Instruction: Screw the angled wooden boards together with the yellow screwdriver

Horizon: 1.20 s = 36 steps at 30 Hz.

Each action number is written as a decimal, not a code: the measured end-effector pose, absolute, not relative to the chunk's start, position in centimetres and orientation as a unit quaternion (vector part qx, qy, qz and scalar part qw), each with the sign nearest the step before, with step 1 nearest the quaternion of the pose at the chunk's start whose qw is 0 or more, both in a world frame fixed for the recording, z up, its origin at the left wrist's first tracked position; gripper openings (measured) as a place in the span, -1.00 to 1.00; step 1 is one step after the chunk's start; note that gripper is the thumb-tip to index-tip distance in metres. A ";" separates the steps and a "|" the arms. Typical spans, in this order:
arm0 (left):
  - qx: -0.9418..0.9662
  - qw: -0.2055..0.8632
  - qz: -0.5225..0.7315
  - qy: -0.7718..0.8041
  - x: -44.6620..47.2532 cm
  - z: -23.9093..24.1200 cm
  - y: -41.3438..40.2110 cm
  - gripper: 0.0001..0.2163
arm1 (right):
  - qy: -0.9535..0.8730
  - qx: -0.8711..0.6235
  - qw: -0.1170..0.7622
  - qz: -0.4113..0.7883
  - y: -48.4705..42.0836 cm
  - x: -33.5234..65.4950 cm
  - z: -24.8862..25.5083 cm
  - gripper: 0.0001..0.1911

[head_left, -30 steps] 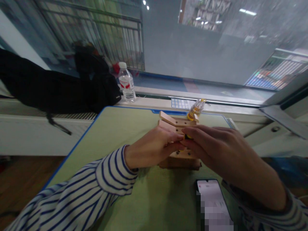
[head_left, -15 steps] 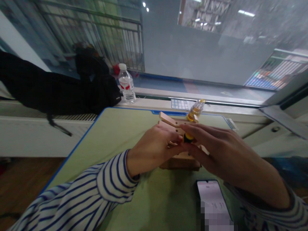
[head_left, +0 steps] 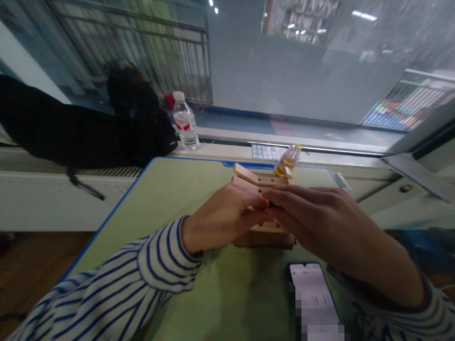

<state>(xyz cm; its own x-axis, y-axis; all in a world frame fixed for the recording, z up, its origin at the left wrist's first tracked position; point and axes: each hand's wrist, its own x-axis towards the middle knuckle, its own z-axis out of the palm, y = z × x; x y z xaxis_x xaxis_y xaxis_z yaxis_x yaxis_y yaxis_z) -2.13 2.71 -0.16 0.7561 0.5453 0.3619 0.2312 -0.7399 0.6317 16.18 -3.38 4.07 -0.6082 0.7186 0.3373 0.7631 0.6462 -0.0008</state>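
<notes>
A light wooden assembly [head_left: 261, 180] of stacked slats with dowel holes stands on the green table [head_left: 170, 199]. Both hands meet over its middle. My left hand [head_left: 222, 221], in a striped sleeve, is curled against the slats with its fingertips pressed on them. My right hand [head_left: 320, 222] comes in from the right, its fingers pinched together at the same spot on a small dark and yellow piece [head_left: 272, 204], which is almost hidden. The wooden base [head_left: 265, 239] shows below the hands.
A phone [head_left: 311, 289] with a lit screen lies near the table's front edge. A small yellow bottle-like thing [head_left: 288, 160] stands behind the wood. On the sill are a water bottle [head_left: 185, 122] and a black bag [head_left: 88, 130].
Half a second ago the yellow and black piece showed between the fingertips and the right hand was slightly raised. Now the fingers have closed down over it and both hands sit lower.
</notes>
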 end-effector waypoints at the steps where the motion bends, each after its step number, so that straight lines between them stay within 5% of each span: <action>1: 0.893 0.289 0.271 0.214 -2.2 -0.1 2.7 -0.71 | -0.893 -0.416 0.154 -0.077 -3.4 16.1 4.1 -0.68; 16: 0.894 0.307 0.246 0.216 -2.4 -0.1 2.8 -0.74 | -0.877 -0.447 0.115 -0.130 -3.6 15.5 3.8 -0.74; 36: 0.887 0.290 0.285 0.221 -1.7 -0.7 2.5 -0.73 | -0.907 -0.389 0.160 -0.003 -3.0 16.2 4.1 -0.61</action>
